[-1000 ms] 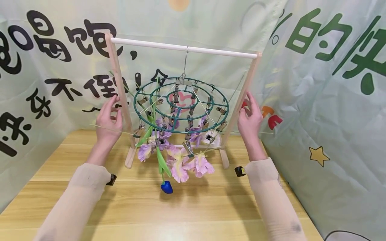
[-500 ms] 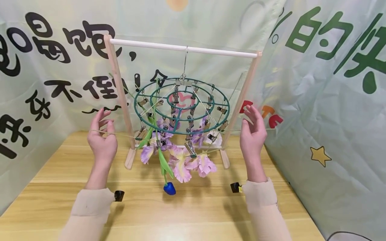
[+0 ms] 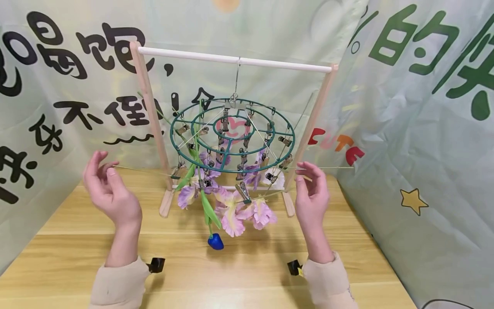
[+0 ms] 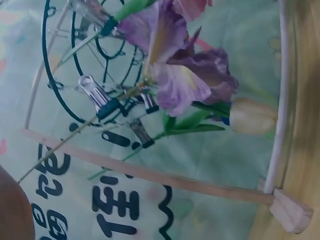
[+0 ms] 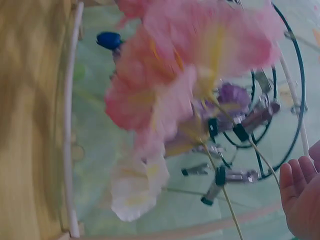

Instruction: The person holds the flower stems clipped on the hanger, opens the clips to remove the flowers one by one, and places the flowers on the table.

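A round green clip hanger (image 3: 231, 171) hangs by its hook from a wooden rack (image 3: 197, 56). Its metal clips hold artificial flowers head down: pink ones (image 3: 233, 214), purple ones (image 4: 185, 75), a white one (image 5: 134, 192) and a blue tulip (image 3: 215, 241). My left hand (image 3: 115, 195) is raised left of the rack, fingers loosely bent and nothing in them; a thin stem (image 3: 144, 170) reaches its fingertips in the head view. On the right, my other hand (image 3: 313, 195) is held up in front of the rack's right foot, relaxed and holding nothing, overlapping another stem.
The rack's feet (image 3: 167, 204) stand on a wood-grain table (image 3: 231, 274), near its back edge. Printed cloth (image 3: 270, 25) with large characters encloses the back and both sides. A cream tulip (image 4: 252, 117) hangs near the lower bar in the left wrist view.
Both hands have drawn back from beside the rack's posts toward the camera. The left hand has also shifted outward to the left. The hanger and flowers have stayed nearly still.
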